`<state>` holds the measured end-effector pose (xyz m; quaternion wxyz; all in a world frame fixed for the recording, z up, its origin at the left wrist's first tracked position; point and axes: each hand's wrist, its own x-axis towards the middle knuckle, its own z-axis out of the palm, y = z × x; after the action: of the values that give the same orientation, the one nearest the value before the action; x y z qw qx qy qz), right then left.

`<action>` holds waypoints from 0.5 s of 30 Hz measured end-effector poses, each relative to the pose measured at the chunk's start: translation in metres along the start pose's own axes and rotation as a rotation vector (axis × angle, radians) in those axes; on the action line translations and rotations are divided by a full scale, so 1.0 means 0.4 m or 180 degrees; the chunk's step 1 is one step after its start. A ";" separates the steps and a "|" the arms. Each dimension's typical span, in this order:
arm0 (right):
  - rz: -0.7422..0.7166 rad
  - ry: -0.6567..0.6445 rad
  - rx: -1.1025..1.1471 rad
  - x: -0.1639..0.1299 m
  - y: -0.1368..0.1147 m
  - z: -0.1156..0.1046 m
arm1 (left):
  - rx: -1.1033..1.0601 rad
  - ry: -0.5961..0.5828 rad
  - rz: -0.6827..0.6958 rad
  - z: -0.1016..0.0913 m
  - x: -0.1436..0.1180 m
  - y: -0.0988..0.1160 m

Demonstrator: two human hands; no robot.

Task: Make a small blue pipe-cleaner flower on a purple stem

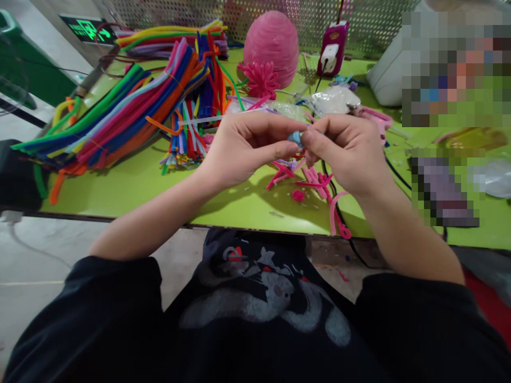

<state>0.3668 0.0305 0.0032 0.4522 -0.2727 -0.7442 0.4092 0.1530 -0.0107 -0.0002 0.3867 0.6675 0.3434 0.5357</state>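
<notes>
Over the green table, my left hand (243, 143) pinches a small light-blue fuzzy piece (295, 138) between thumb and fingers. It looks like a bit of coiled pipe cleaner, but most of it is hidden by the fingertips. My right hand (349, 149) has its thumb and fingers closed at the other side of the same piece, the two hands' fingertips nearly touching. Below them lie cut pink pipe cleaners (317, 181) and a small pink curled bloom (297, 196). A pink pipe cleaner with a looped end (344, 230) reaches the table's front edge.
Bundles of coloured pipe cleaners (139, 111) cover the table's left side. Behind my hands stand a pink ball of ribbon (271, 48), a pink pompom flower (261, 80) and a purple power socket (333, 48). A black cable (393, 170) crosses at right, near a white container (387, 74).
</notes>
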 end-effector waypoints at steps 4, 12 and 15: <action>0.0241 -0.0470 0.0420 0.002 0.026 -0.001 | 0.0088 0.0082 0.0158 0.005 -0.008 0.010; -0.2468 0.1216 -0.2674 -0.031 0.002 -0.021 | -0.0537 0.0140 -0.0940 -0.009 0.012 -0.033; -0.2789 0.0857 -0.3078 -0.032 0.002 -0.033 | -0.0566 0.0054 -0.1069 -0.006 0.015 -0.029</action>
<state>0.3843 0.0259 0.0003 0.4924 -0.1659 -0.8229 -0.2300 0.1514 0.0002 -0.0075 0.5252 0.5595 0.4045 0.4976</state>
